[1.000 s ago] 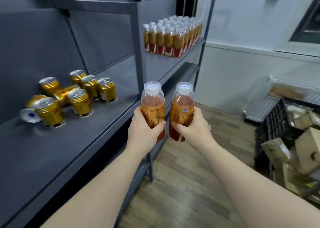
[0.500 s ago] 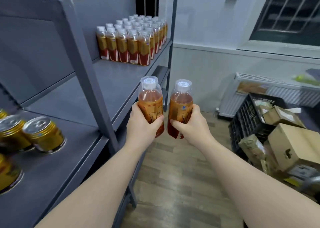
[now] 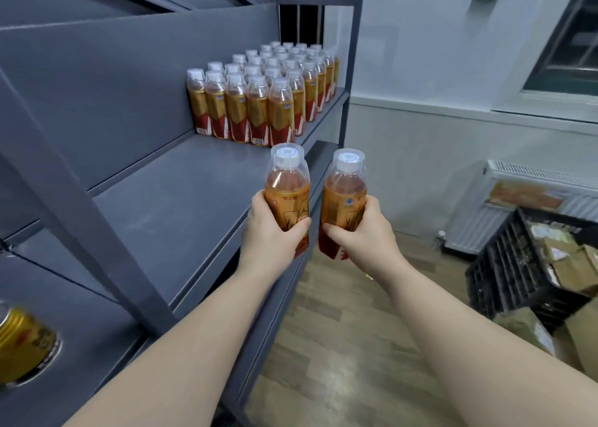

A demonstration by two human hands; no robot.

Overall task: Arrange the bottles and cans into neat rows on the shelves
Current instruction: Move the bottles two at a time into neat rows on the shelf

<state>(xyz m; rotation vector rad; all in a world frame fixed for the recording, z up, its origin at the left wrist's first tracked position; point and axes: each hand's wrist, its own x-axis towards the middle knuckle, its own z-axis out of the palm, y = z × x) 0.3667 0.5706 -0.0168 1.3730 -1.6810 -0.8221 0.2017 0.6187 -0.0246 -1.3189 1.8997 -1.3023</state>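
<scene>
— Head view. Gripped in the left hand (image 3: pixel 275 235)?
— Amber drink bottle (image 3: pixel 286 193), fingers curled round. Same in the right hand (image 3: pixel 365 235): second bottle (image 3: pixel 344 196). Held upright, side by side, at the shelf (image 3: pixel 181 193) edge, near the bottle rows (image 3: pixel 259 102).

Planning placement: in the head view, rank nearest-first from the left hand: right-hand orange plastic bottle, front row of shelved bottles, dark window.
1. Right-hand orange plastic bottle, just right.
2. Front row of shelved bottles, ahead, left.
3. Dark window, far right.

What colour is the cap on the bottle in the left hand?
White cap, seen best in the head view.
</scene>
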